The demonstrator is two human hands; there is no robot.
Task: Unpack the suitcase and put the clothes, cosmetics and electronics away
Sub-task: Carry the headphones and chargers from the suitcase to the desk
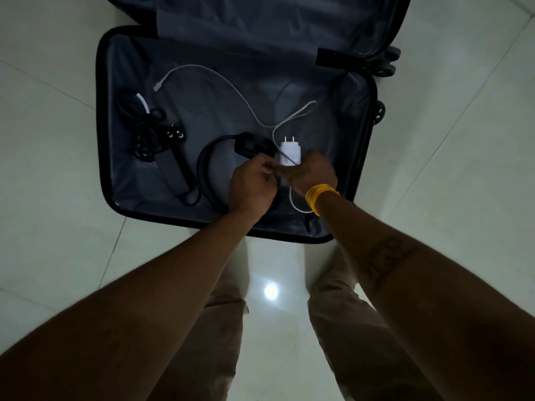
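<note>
Black power brick [173, 166] and cords [139, 123] lie left of both hands.

I looked for words, but I could not read any. The white charger [290, 153] had no letters or numbers that I could see. The black plug [175, 135] and the suitcase [102, 117] showed no brand. A dark mark sat on my right forearm, too blurred to read.
</note>
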